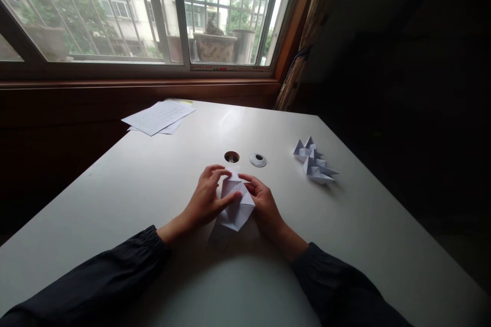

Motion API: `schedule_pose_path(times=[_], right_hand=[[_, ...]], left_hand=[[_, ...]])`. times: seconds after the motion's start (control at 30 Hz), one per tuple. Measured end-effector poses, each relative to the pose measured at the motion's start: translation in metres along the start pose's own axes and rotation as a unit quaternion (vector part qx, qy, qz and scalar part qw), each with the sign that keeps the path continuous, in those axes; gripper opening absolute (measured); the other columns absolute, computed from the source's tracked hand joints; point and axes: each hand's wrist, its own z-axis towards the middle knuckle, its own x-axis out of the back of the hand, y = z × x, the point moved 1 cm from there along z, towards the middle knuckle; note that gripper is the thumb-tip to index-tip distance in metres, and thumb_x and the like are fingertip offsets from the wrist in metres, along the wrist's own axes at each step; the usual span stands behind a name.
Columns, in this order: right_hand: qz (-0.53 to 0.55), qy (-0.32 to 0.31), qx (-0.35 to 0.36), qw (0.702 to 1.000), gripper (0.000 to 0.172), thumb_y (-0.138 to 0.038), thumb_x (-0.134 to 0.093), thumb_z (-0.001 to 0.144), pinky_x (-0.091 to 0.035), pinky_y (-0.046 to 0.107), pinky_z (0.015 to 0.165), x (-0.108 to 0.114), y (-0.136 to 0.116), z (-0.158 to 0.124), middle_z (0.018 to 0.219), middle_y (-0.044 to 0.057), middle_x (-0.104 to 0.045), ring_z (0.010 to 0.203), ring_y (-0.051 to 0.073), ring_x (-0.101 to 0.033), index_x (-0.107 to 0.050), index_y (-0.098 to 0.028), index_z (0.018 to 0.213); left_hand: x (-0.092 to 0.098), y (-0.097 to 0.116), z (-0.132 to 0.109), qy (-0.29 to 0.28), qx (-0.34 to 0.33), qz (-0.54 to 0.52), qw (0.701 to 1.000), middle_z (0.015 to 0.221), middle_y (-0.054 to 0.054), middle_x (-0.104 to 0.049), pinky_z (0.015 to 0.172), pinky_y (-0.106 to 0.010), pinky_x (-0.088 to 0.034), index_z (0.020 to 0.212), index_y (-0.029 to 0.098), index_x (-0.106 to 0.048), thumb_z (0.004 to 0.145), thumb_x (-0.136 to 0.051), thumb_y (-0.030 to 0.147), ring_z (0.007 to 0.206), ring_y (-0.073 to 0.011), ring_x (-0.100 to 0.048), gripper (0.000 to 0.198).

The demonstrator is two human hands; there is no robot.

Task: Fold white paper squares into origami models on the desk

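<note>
A partly folded sheet of white paper (238, 214) is between my two hands, just above or on the white table (153, 204). My left hand (209, 194) grips its left side, the thumb lying across the front and the fingers curled at the upper edge. On the right edge, my right hand (264, 204) holds the paper with its index finger near the top and the other fingers partly behind it. Diagonal creases and a pointed lower end show on the paper. Its back side is hidden from me.
Folded paper boats (316, 163) sit close together on the table's right side. A round hole (231, 157) and its loose grey cover (258, 160) lie beyond my hands. Written sheets (159, 116) rest at the back left, near the barred window (153, 10). A tied curtain (303, 56) hangs behind.
</note>
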Motion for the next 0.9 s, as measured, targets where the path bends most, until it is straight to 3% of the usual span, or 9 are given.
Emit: schedule_pose_path(times=[0.1,0.2,0.33,0.47,0.57,0.73,0.9], right_hand=[[0.004,0.011,-0.008,1.0,0.051,-0.041,-0.075,0.082,-0.056,0.031,0.066,0.0,-0.001,-0.001,0.1,0.01,-0.077,0.08,0.023,-0.073,-0.061,-0.018,0.125],[0.004,0.008,-0.034,0.999,0.059,-0.044,-0.073,0.085,-0.056,0.03,0.063,-0.002,-0.003,-0.002,0.102,0.01,-0.076,0.079,0.023,-0.072,-0.052,-0.02,0.134],[0.065,-0.03,-0.078,0.994,0.058,-0.05,-0.065,0.092,-0.055,0.03,0.06,-0.003,-0.002,-0.002,0.099,0.008,-0.075,0.071,0.02,-0.07,-0.048,-0.022,0.14],[0.097,-0.053,-0.042,0.993,0.044,-0.053,-0.059,0.096,-0.057,0.03,0.067,-0.006,-0.003,-0.001,0.102,0.007,-0.075,0.079,0.02,-0.071,-0.06,-0.023,0.129],[0.103,-0.049,-0.037,0.993,0.043,-0.055,-0.058,0.096,-0.058,0.03,0.068,-0.007,-0.005,-0.001,0.11,0.008,-0.074,0.086,0.021,-0.072,-0.061,-0.025,0.126],[0.094,-0.032,-0.038,0.994,0.045,-0.056,-0.064,0.092,-0.059,0.031,0.066,-0.007,-0.005,-0.002,0.111,0.007,-0.074,0.088,0.023,-0.072,-0.062,-0.027,0.126],[0.078,-0.01,-0.029,0.996,0.036,-0.049,-0.068,0.091,-0.062,0.039,0.077,-0.005,-0.008,-0.001,0.108,0.007,-0.074,0.093,0.024,-0.072,-0.066,-0.025,0.117]], left_hand=[[-0.001,-0.001,0.0,-0.014,0.001,0.015,1.0,0.118,-0.011,-0.06,0.085,-0.037,-0.053,0.115,0.027,-0.073,0.076,-0.083,0.036,0.103,-0.0273,-0.06,0.042],[-0.002,0.0,-0.001,-0.025,0.0,0.019,0.999,0.118,-0.01,-0.064,0.081,-0.035,-0.053,0.121,0.027,-0.071,0.08,-0.08,0.036,0.089,-0.0221,-0.063,0.042],[-0.004,0.006,-0.001,-0.016,-0.007,-0.015,1.0,0.122,-0.01,-0.067,0.092,-0.039,-0.053,0.124,0.026,-0.069,0.079,-0.081,0.032,0.097,-0.025,-0.068,0.047],[-0.002,0.013,0.001,-0.017,-0.027,-0.006,0.999,0.122,-0.01,-0.07,0.1,-0.044,-0.05,0.123,0.027,-0.071,0.078,-0.082,0.029,0.107,-0.0295,-0.066,0.047],[-0.001,0.015,0.001,-0.023,-0.057,0.049,0.997,0.123,-0.011,-0.07,0.103,-0.046,-0.048,0.126,0.027,-0.07,0.083,-0.077,0.03,0.115,-0.0318,-0.063,0.043],[-0.001,0.015,-0.001,-0.051,-0.085,0.136,0.986,0.124,-0.011,-0.07,0.095,-0.043,-0.056,0.136,0.026,-0.06,0.093,-0.064,0.027,0.106,-0.0267,-0.068,0.043],[-0.002,0.019,-0.001,-0.081,-0.087,0.107,0.987,0.132,-0.008,-0.068,0.095,-0.039,-0.061,0.142,0.026,-0.051,0.096,-0.057,0.024,0.108,-0.0222,-0.072,0.047]])
